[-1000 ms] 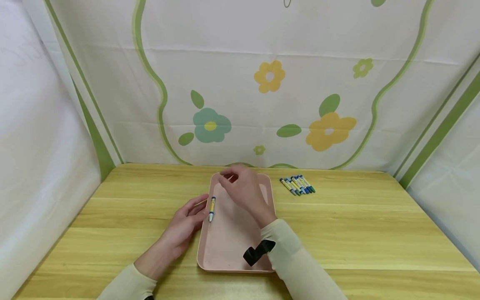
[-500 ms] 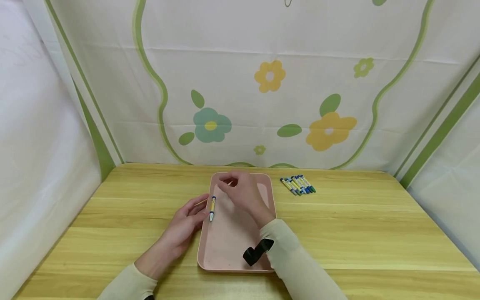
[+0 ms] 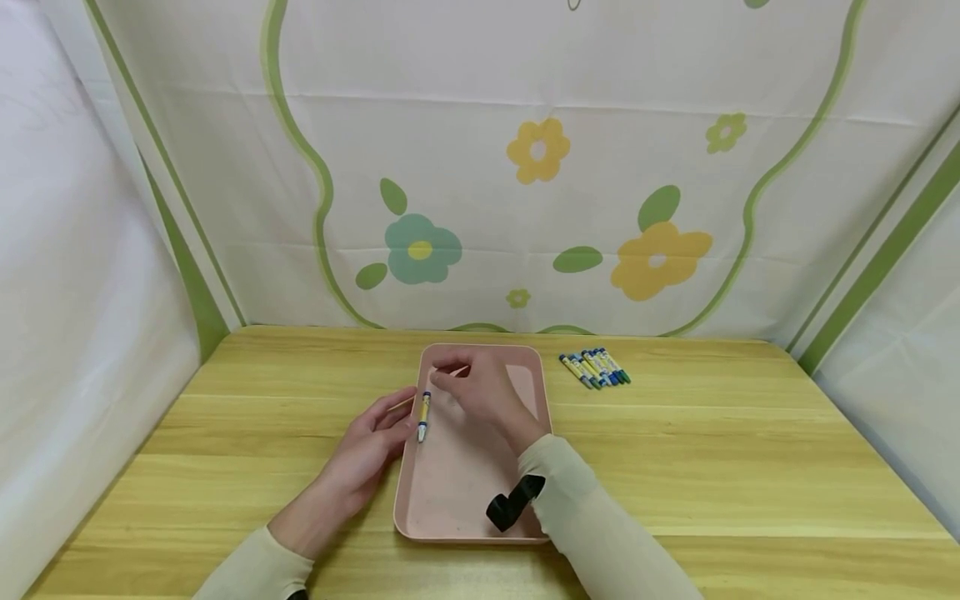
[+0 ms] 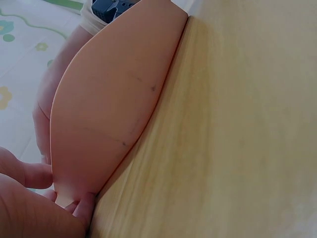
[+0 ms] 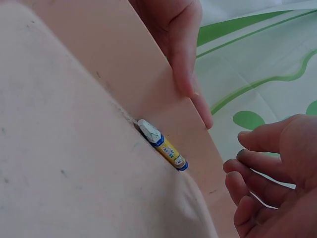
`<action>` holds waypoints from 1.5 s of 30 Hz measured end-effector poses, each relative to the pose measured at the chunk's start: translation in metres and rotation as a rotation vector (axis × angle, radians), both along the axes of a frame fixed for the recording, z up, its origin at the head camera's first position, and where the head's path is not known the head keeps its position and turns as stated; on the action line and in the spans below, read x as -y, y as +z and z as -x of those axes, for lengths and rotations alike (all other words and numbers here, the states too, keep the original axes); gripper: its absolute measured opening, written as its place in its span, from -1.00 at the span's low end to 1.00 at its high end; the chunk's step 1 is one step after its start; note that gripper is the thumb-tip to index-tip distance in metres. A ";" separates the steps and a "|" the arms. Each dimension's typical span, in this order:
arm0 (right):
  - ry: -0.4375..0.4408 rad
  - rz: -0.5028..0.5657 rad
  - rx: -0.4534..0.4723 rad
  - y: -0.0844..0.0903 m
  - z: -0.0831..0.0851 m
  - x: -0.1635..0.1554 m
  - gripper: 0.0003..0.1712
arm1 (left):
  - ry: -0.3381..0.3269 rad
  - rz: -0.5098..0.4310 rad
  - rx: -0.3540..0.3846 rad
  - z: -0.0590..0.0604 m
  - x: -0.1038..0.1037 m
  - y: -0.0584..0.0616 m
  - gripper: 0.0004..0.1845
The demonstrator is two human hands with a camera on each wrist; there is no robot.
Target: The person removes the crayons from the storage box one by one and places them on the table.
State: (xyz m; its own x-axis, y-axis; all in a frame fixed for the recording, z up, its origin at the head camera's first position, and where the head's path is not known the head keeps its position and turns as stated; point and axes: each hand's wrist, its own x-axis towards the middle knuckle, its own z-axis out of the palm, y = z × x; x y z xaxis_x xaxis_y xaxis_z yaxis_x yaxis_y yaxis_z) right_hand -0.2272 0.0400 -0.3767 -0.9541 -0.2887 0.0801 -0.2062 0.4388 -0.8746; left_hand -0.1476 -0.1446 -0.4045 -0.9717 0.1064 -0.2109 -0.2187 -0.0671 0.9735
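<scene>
A white crayon [image 3: 424, 417] in a yellow and blue wrapper lies along the left inner side of the pink tray [image 3: 465, 492]. In the right wrist view the crayon [image 5: 162, 144] rests where the tray floor meets the sloping wall. My left hand [image 3: 363, 454] is at the tray's left side, fingers relaxed and touching the rim and outer wall; the left wrist view shows fingertips low by the tray's base. Over the tray's far left part is my right hand [image 3: 483, 387], fingers loosely bent, with nothing between thumb and fingertips. Those fingers are just beyond the crayon's blue end.
Several crayons [image 3: 596, 368] lie side by side on the wooden table [image 3: 712, 450], right of the tray's far end. A white cloth backdrop [image 3: 480, 200] with printed flowers rises behind the table's back edge, with cloth sides at left and right.
My right hand has come slightly nearer and to the left, down toward the crayon in the tray. The left hand, the tray and the crayons have stayed in place.
</scene>
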 end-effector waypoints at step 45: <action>0.081 -0.243 0.089 -0.009 -0.003 0.008 -0.51 | 0.021 0.001 0.006 0.001 0.000 -0.001 -0.41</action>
